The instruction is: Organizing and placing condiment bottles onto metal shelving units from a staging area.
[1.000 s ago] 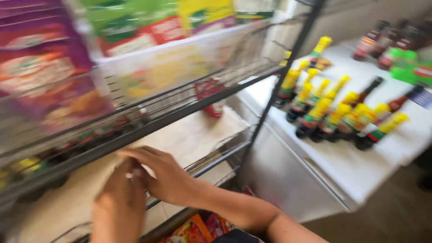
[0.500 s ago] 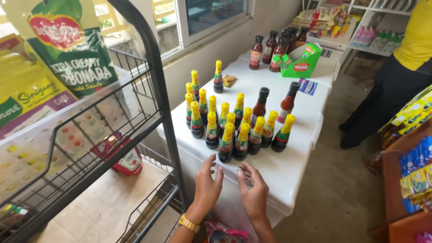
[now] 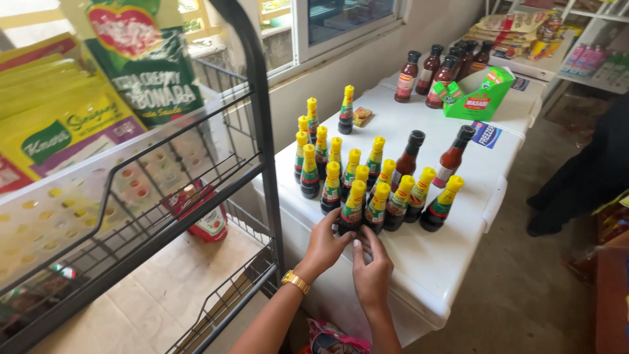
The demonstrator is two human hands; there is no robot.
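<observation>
Both hands reach to the front row of small bottles on the white bench [image 3: 452,262]. Left hand [image 3: 325,246], with a gold watch [image 3: 296,281] at the wrist, has its fingers curled around the base of the nearest dark bottle [image 3: 352,211]. Right hand [image 3: 371,270] is just beside it, fingers stretched upward and touching the bottom of the same bottle and of the neighbour bottle [image 3: 376,211]; whether it really grips one, I cannot tell.

The held bottle is small, of dark glossy glass, with a narrow neck, a yellow pointed cap and a green and red label. It stands upright at the front edge of a group of similar bottles [image 3: 354,167], close together in rows. Two taller brown bottles with black caps [image 3: 432,157] stand behind them. The bench surface is smooth and white, with rounded corners. At the left is a black wire rack [image 3: 255,137] holding soft shiny packets [image 3: 78,124].
</observation>
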